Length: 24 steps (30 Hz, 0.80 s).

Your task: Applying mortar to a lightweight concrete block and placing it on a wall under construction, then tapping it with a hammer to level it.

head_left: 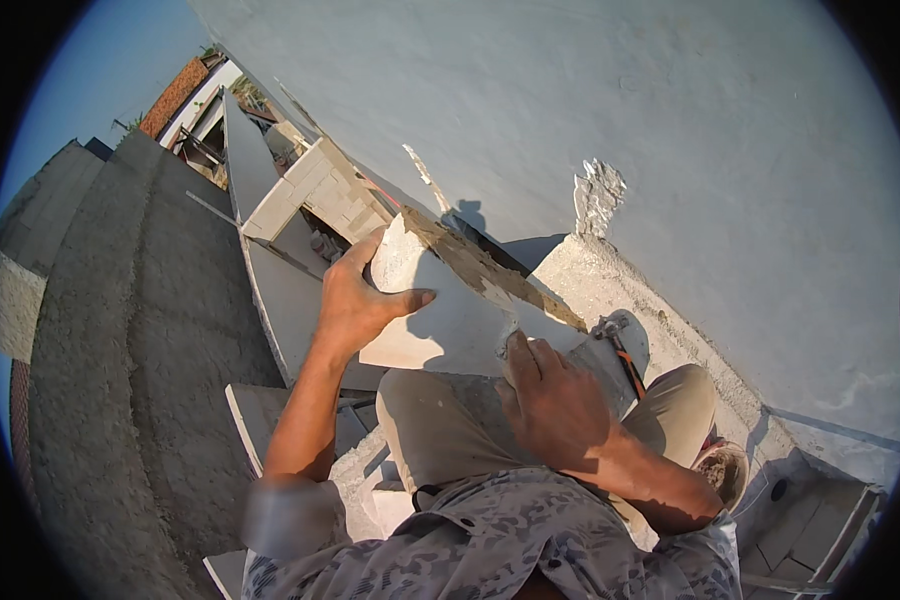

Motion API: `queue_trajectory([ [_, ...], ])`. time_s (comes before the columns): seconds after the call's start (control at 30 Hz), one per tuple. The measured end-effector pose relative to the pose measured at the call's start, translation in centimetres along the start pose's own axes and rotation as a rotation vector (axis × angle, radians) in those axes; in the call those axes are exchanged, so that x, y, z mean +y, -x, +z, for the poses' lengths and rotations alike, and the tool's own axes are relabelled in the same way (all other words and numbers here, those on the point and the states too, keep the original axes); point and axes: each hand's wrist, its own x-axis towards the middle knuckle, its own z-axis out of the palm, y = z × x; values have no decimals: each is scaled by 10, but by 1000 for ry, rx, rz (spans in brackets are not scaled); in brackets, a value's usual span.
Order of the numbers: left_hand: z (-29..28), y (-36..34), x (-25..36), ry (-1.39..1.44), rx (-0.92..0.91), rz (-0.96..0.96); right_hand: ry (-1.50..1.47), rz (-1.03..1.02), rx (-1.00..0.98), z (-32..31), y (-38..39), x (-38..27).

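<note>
A pale flat board (400, 340), with a rough, mortar-caked upper edge, rests across my bent knees. My left hand (360, 305) grips its left end, thumb across the face. My right hand (560, 405) is closed at the board's right part, around something pale and smeared that I cannot make out. Just right of the board, a hammer (625, 360) with an orange-and-black handle lies on a grey surface.
A grey rendered wall (730, 170) rises ahead and right, with a rough white plaster patch (598, 200) above a concrete ledge (690, 350). Stacked pale panels (310, 190) stand beyond the board. A rough concrete structure (120, 330) fills the left. Tiled roofs show far off.
</note>
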Motion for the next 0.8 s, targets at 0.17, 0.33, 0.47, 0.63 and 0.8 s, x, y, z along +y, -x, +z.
queue_trajectory([
  [0.17, -4, -2, -1, 88, -24, 9, 68, -113, -39, 6, 26, 12],
  [0.33, -2, -4, 3, 54, -22, -4, -154, -11, 90, 0, 48, 32],
  [0.47, 0, -8, -1, 50, -17, 30, -223, 113, -80, 14, 38, 41],
  [0.63, -1, -5, -7, 149, -43, -5, -203, -69, 74, 22, 67, 50],
  [0.8, -6, -4, -4, 196, -59, -31, -446, 368, -87, 10, 57, 53],
])
